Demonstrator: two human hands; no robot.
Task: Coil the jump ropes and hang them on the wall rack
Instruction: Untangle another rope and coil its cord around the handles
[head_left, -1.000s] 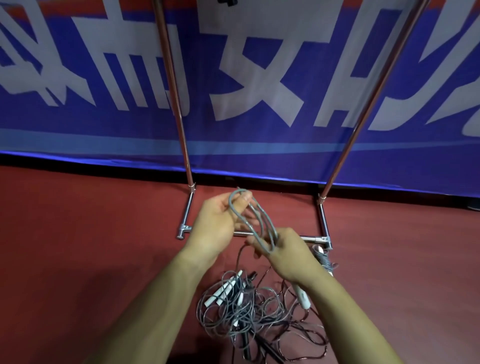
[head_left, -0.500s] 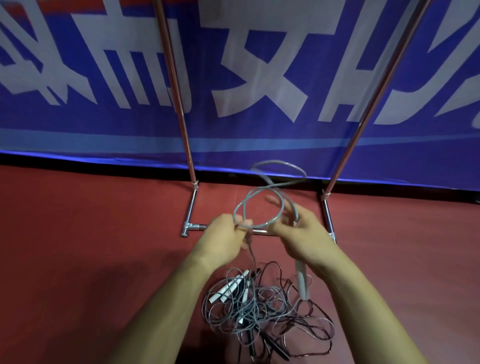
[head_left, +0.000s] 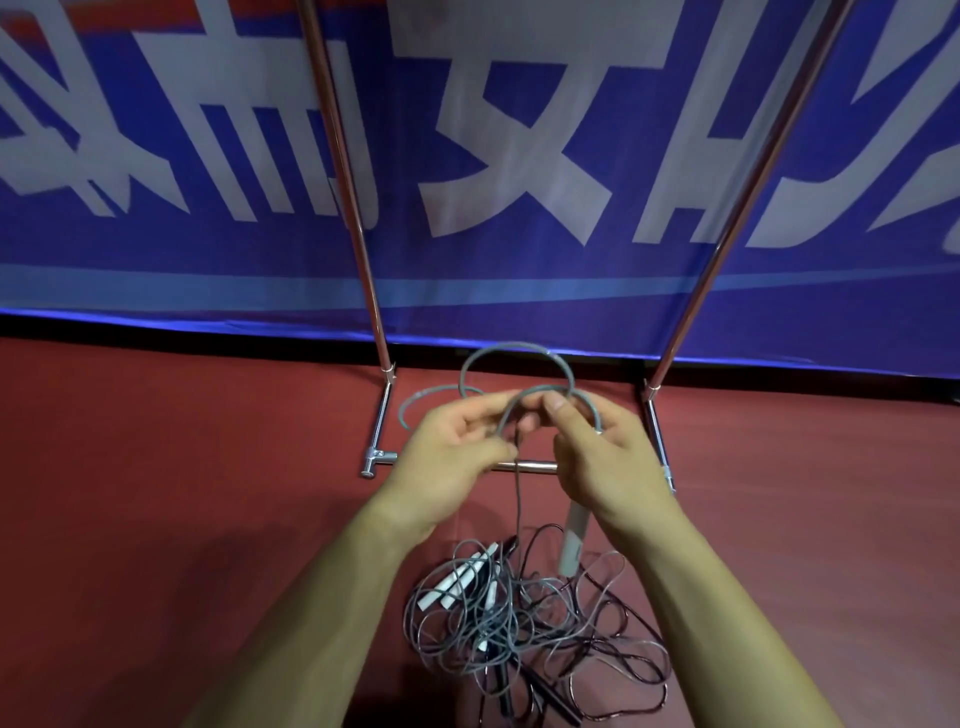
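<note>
A grey jump rope (head_left: 511, 353) arches in loops above both my hands. My left hand (head_left: 452, 452) pinches the loops from the left, and my right hand (head_left: 597, 457) pinches them from the right, fingertips almost meeting. One strand hangs straight down from between the hands. A white handle (head_left: 571, 540) dangles under my right wrist. On the red floor below lies a tangled pile of ropes (head_left: 519, 629), grey and dark, with white handles (head_left: 457, 577) at its left. The metal rack (head_left: 376, 312) stands just behind my hands.
The rack's right upright (head_left: 727, 228) and chrome base bars (head_left: 382, 431) frame the space beyond my hands. A blue banner with large white characters (head_left: 519, 156) covers the wall behind. Red floor (head_left: 156, 493) spreads to both sides.
My hands have drawn closer together and the rope now forms more loops between them. The upper loop has widened into an arch over both hands.
</note>
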